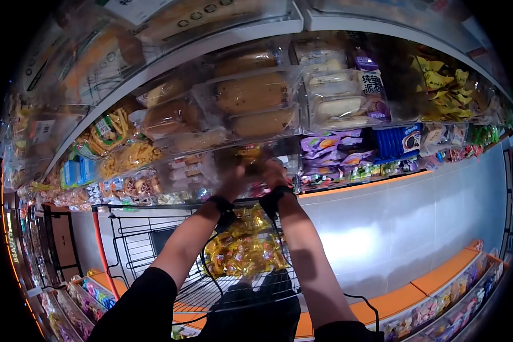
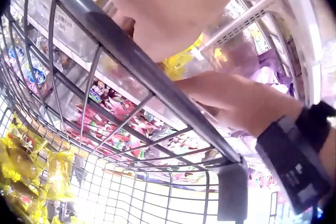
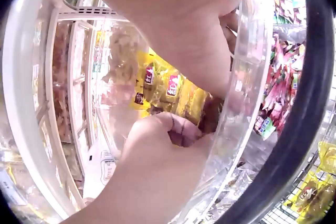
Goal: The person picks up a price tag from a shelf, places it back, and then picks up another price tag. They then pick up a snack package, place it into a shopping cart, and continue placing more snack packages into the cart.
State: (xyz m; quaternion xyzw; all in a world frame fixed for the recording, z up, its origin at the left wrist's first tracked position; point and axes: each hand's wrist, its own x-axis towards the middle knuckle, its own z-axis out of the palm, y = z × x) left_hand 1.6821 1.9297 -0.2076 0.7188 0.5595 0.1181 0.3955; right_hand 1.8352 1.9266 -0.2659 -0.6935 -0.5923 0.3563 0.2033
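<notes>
Both hands reach over the cart's front rail into a clear-walled shelf bin [image 3: 244, 77] of yellow-wrapped snack packets [image 3: 172, 85]. My left hand [image 3: 157, 142] has its fingers bent close against the packets' lower end. From the opposite side my right hand [image 3: 184, 29] comes over the packets, its fingertips hidden behind the hand itself. In the head view, left hand [image 1: 232, 183] and right hand [image 1: 275, 172] are side by side and blurred. Whether either hand grips a packet I cannot tell. More yellow packets [image 1: 245, 248] lie heaped in the black wire shopping cart [image 1: 137, 245] below.
The cart's dark top rail [image 2: 131, 56] runs just under the forearms. Pink-wrapped sweets [image 2: 126, 129] fill a lower bin. Packaged bread loaves [image 1: 251, 91] line the shelf above, with purple packets [image 1: 336, 145] to the right. Orange-topped shelving [image 1: 444, 273] stands behind at the right.
</notes>
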